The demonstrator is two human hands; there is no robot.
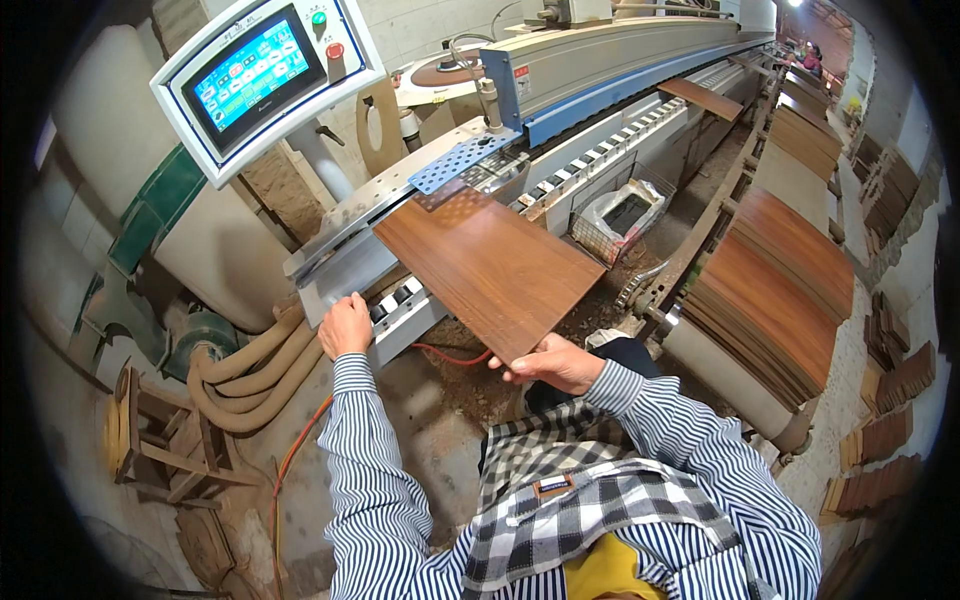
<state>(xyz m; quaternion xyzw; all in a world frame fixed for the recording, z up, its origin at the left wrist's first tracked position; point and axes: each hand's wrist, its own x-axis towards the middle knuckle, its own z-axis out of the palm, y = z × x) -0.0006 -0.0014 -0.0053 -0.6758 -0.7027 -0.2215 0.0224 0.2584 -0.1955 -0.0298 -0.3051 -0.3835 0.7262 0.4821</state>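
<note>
My right hand (545, 365) grips the near corner of a brown wood-grain board (490, 275), whose far end lies on the machine's infeed bed beside a perforated blue plate (460, 162). My left hand (344, 323), fingers curled, holds the near end of the machine's metal bed (330, 290), left of the board and next to a short row of black rollers (393, 303).
A screen panel (250, 80) stands upper left, above hoses (245, 385) and a wooden stand (185, 445). The long machine (610, 75) runs away rightward, with another board (700, 97) on it. A conveyor with stacked boards (760, 290) runs along the right. Another person (810, 62) is far back.
</note>
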